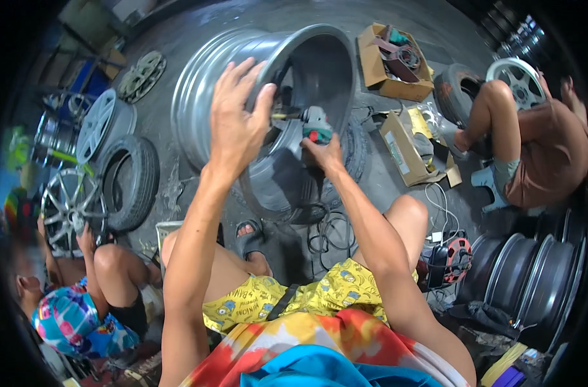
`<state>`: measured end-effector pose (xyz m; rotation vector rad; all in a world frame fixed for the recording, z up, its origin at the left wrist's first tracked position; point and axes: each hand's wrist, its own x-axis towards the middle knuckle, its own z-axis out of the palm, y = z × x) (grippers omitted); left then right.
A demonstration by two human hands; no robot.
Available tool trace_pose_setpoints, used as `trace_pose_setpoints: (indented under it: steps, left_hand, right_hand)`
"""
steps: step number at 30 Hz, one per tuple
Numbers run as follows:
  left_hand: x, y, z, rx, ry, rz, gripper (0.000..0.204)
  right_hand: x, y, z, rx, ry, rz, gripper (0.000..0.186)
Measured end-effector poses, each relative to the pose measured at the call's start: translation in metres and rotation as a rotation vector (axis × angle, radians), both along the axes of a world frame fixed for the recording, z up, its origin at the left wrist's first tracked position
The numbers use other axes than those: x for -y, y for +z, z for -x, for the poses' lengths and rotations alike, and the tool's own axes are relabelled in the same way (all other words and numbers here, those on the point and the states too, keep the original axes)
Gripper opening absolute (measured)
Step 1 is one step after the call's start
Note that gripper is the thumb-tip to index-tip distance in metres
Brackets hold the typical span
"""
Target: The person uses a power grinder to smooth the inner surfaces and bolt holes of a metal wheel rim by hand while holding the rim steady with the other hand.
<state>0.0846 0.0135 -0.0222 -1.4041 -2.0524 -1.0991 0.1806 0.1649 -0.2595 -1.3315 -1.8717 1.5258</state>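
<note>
A large silver wheel rim (204, 122) lies tilted at the centre, over a tyre (357, 148). My left hand (239, 122) grips the rim near its upper left lip, fingers spread along the metal. In my right hand (327, 151) is a grey and green angle grinder (316, 122), reaching into the rim's opening; what its tip touches is unclear. A dark cable (326, 235) lies coiled on the floor (284, 232) below.
Co-workers sit at left (68, 316) and right (545, 155) among rims and tyres (133, 184). Cardboard boxes (400, 151) stand right of the rim. A red-and-black cable reel (455, 261) is beside my right knee, near stacked rims (513, 284).
</note>
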Motion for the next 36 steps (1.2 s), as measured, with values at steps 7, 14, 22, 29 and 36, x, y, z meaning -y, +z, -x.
trace_pose_setpoints:
  steps: [7, 14, 22, 29, 36]
  left_hand:
    - [0.022, 0.008, 0.026, 0.217, -0.031, -0.029, 0.041]
    - [0.087, -0.039, 0.136, 0.262, 0.299, 0.094, 0.057]
    - [0.148, -0.116, 0.165, 1.087, 0.34, 0.495, 0.11]
    - [0.158, -0.13, 0.152, 1.268, 0.207, 0.303, 0.12]
    - [0.142, -0.109, 0.118, 1.278, 0.204, 0.327, 0.125]
  right_hand:
    - [0.011, -0.015, -0.007, -0.394, -0.005, 0.724, 0.059]
    - [0.024, 0.002, -0.021, -0.338, 0.001, 0.898, 0.037]
    - [0.018, -0.018, -0.017, -0.34, -0.045, 1.019, 0.041]
    - [0.024, -0.027, -0.026, -0.399, 0.132, 1.111, 0.041]
    - [0.021, -0.024, -0.032, -0.335, 0.072, 1.04, 0.041]
